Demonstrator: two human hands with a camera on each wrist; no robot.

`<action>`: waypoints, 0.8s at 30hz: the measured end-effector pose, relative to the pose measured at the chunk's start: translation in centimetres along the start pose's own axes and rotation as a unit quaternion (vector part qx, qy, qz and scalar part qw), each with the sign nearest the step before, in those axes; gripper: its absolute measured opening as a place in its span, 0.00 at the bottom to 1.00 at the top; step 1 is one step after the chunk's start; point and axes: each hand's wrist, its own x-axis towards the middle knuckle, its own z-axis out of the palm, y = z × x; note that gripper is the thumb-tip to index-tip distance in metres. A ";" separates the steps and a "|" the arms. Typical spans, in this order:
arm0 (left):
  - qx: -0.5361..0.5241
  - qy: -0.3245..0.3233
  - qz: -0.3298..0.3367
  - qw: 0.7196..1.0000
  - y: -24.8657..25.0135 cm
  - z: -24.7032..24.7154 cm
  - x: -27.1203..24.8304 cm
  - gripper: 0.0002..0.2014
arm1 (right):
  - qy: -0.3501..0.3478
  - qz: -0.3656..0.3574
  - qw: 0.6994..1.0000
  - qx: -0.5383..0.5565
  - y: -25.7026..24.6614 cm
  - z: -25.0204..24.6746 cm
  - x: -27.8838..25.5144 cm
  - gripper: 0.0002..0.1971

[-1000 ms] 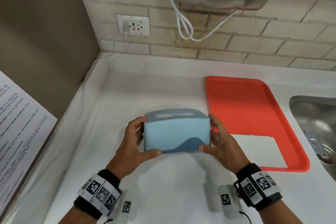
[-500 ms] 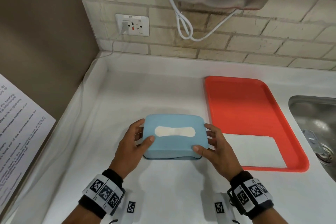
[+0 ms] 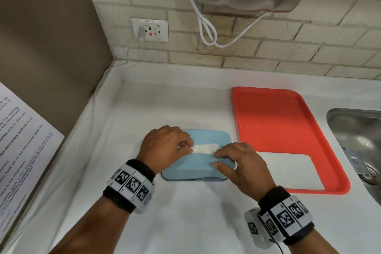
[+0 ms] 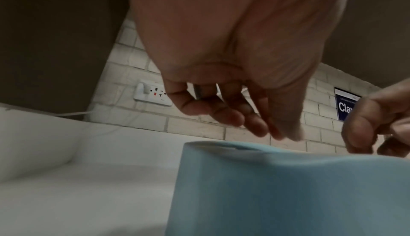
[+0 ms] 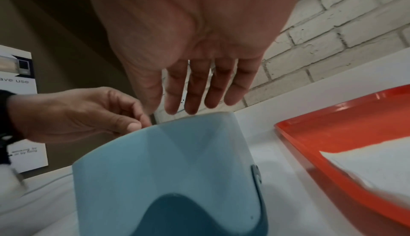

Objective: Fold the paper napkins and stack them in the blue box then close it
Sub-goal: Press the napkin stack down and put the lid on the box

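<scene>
The blue box (image 3: 198, 169) stands shut on the white counter, its lid slot showing a white napkin (image 3: 205, 148). My left hand (image 3: 185, 146) lies over the slot's left end, fingers curled, thumb and forefinger pinching the napkin's edge there. My right hand (image 3: 218, 159) rests on the lid's right part with straight fingers and the thumb at the front edge. In the right wrist view the right hand's fingers (image 5: 199, 102) reach over the box (image 5: 177, 160), and the left hand (image 5: 137, 124) pinches at its top edge. Another white napkin (image 3: 288, 167) lies flat on the orange tray (image 3: 268, 113).
A steel sink (image 3: 358, 130) is at the far right beyond the tray. A wall socket (image 3: 149, 30) and a hanging white cable (image 3: 206, 33) are on the brick wall behind. A printed sheet (image 3: 20, 130) hangs on the brown panel at the left.
The box, held tilted up between both hands a second ago, now sits flat on the counter. Both hands have moved from its sides onto the lid at the slot.
</scene>
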 end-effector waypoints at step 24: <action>0.103 -0.047 0.209 0.971 -2.8 1.1 2.7 0.14 | -0.125 0.016 0.981 -0.149 -1.4 -1.2 4.3 0.13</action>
